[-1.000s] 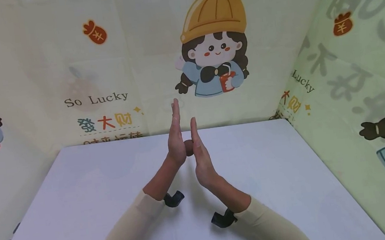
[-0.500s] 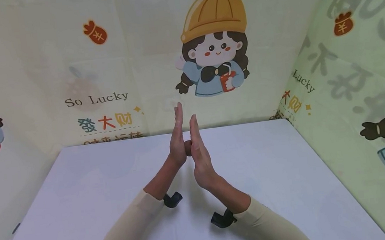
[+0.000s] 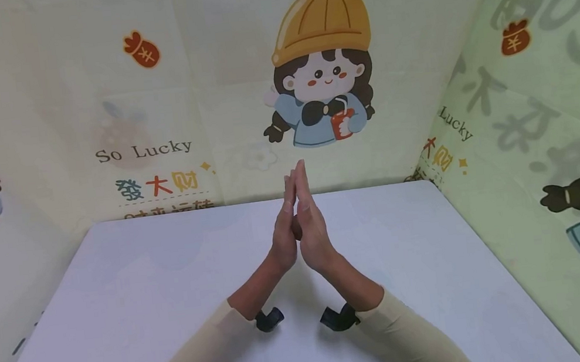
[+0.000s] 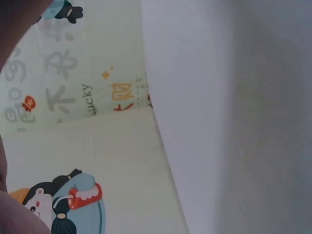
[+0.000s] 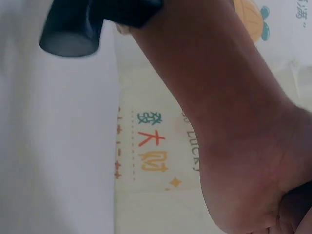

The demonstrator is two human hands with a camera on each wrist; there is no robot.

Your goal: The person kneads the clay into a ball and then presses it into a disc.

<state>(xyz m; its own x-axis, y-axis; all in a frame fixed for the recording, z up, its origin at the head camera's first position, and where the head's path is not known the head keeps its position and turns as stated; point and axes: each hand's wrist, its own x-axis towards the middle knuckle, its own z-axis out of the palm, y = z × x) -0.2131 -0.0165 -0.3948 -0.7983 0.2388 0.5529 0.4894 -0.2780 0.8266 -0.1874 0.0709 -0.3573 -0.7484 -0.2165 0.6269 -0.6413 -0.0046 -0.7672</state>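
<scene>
A small round brown ball (image 3: 297, 228) sits between my two palms above the table, mostly covered by them in the head view. My left hand (image 3: 284, 234) presses it from the left with straight, upright fingers. From the right, my right hand (image 3: 317, 234) presses it with straight fingers too, its fingertips a little higher than the left ones. The fingertips of both hands lean close together. In the right wrist view, the heel of my left hand (image 5: 243, 190) shows beside the dark ball (image 5: 298, 207). Only blurred bits of skin appear at the left wrist view's edge.
A white table (image 3: 171, 264) lies under the hands. Behind it and at the sides hang pale cloth walls (image 3: 228, 93) with cartoon prints and lettering. A black wrist camera (image 3: 270, 320) sits at the left wrist, another black camera (image 3: 338, 318) at the right.
Both hands have shifted slightly right with the ball between them. The left fingertips have slid lower and the right ones higher, and the hands stand closer together at the tips.
</scene>
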